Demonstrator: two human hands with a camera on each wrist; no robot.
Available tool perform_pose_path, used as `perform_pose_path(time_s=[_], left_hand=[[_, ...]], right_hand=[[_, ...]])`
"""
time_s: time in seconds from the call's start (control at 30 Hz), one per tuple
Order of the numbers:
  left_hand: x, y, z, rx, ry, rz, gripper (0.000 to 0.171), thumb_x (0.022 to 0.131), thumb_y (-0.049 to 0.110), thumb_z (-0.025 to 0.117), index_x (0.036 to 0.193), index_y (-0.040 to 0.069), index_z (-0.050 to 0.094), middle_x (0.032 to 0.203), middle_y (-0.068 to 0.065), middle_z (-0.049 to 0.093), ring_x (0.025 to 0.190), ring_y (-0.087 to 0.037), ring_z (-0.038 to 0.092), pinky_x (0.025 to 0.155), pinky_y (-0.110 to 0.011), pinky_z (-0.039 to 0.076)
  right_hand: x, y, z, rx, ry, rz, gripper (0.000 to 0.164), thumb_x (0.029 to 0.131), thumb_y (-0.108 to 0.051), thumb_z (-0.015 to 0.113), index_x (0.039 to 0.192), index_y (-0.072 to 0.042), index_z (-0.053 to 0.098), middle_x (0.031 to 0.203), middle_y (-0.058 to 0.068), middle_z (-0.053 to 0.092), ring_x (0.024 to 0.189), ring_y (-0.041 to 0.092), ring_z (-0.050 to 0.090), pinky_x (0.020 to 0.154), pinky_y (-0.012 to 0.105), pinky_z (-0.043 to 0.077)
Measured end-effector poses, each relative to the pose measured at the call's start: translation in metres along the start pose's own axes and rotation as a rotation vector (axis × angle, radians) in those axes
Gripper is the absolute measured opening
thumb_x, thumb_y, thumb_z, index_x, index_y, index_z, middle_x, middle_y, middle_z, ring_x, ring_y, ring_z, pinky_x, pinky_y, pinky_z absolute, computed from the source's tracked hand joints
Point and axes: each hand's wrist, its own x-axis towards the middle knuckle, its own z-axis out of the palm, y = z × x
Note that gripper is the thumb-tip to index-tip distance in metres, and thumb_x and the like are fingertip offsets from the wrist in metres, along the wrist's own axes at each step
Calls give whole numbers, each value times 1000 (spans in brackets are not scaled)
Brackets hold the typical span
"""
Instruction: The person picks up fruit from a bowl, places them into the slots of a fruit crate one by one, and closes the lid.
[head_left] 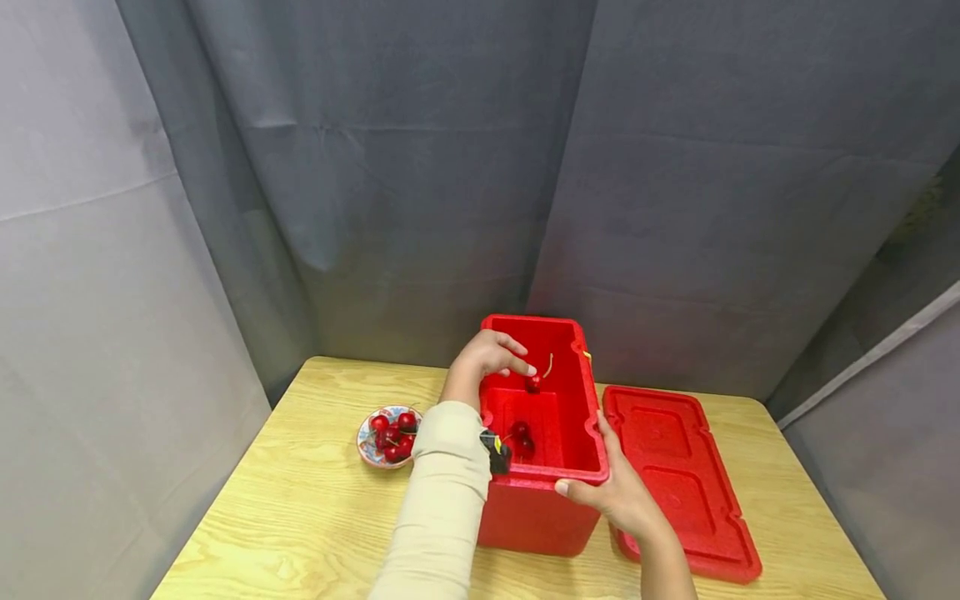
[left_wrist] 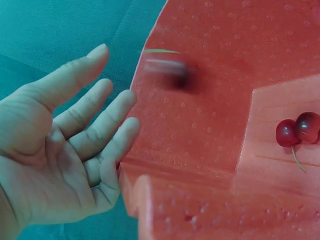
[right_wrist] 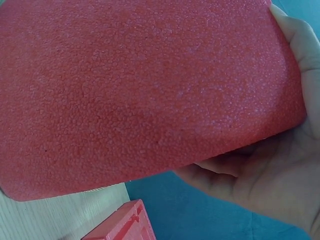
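Observation:
My left hand [head_left: 489,354] is over the left wall of a red foam box [head_left: 540,521], fingers spread and slightly bent. Just off its fingertips a stemmed cherry [left_wrist: 176,74] is in the air inside the box, blurred in the left wrist view and apart from the hand. Deeper down, a pair of cherries [left_wrist: 295,131] lies on the box floor. My right hand [head_left: 621,492] grips the box's near right corner, thumb on the front rim and fingers along the right side. In the right wrist view, the box's outer wall [right_wrist: 150,100] covers most of the picture.
A small patterned bowl [head_left: 363,442] with several cherries [head_left: 392,435] stands left of the box on the wooden table [head_left: 285,508]. To the right lies the red lid [head_left: 675,467]. Grey curtains [head_left: 420,167] hang behind the table and at its sides.

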Motion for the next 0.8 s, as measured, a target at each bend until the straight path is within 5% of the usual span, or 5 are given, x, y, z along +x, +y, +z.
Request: perform_pose_path(time_s=[0.2,0.47,0.8], left_hand=[[-3,1,0,-4,-6,13,28,76,17,78,99,4,68,95,-4,60,70,-21,57,67,-28,49],[-30,11,-12,204,75,131,32,76,23,75,104,11,67,110,-8,58,96,-22,51,76,-34,48],[-78,-12,-7,1,111,240,29,81,20,72,108,11,66,89,-2,64,80,-18,59,66,-31,50]], right_hand=[[-2,1,0,-13,2,-6,109,70,-21,80,148,-24,5,138,10,34,116,35,43,77,40,51],[-2,1,-1,-12,-2,4,110,69,-23,81,148,-26,5,138,7,34,119,35,40,77,41,51],[-4,3,-2,-25,19,19,109,68,-23,82,148,-25,8,135,8,37,116,34,43,76,41,51]])
